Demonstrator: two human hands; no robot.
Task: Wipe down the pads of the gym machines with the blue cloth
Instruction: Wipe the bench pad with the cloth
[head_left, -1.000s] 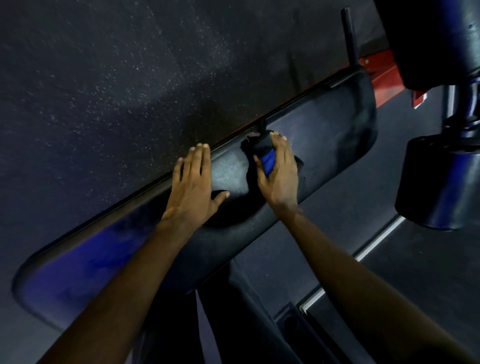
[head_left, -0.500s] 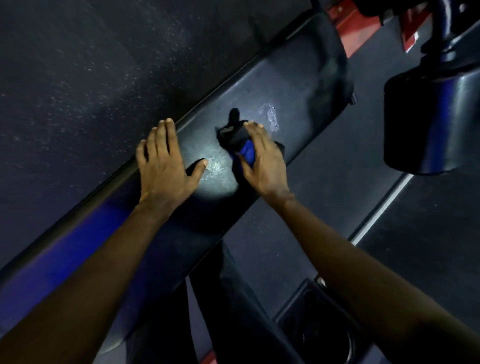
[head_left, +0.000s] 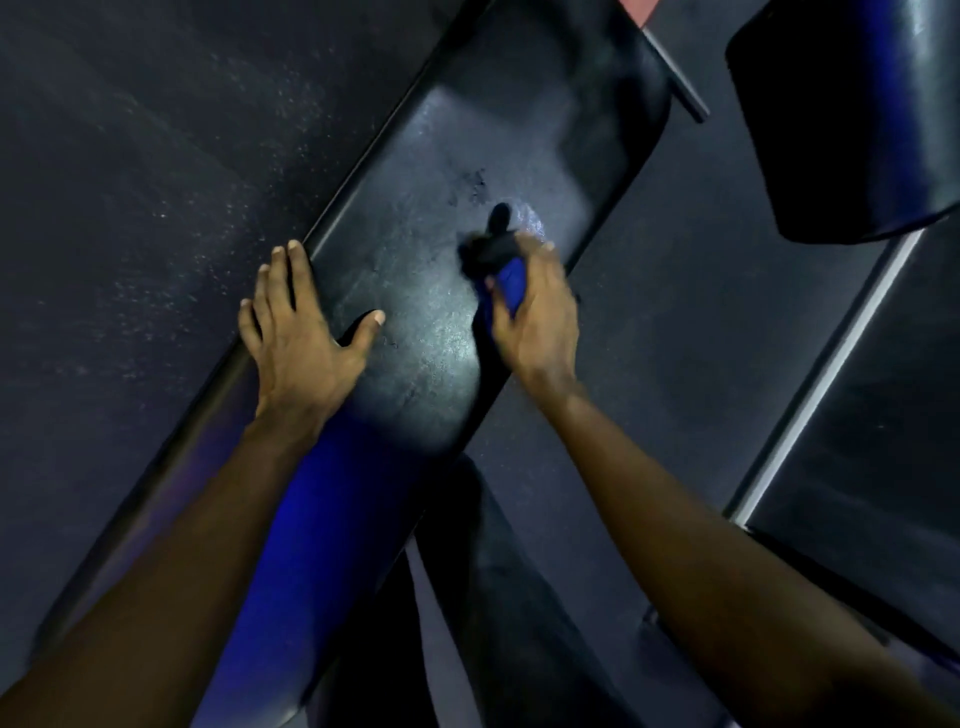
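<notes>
Blue cloth (head_left: 508, 283), bunched into a soft wad, is sitting under the right hand (head_left: 540, 317) toward the right edge of the long black pad (head_left: 441, 208), with that hand's fingers (head_left: 540, 254) curling round it and pressing it down; it is looking light, limp and easy to reshape, so gripping the whole wad in the palm is probably serving better than pinching a corner. The left hand (head_left: 296, 338) is lying flat on the pad's left edge, fingers straight and holding nothing, while the pad's glossy skin is shining near the cloth, likely firm and slightly slick.
</notes>
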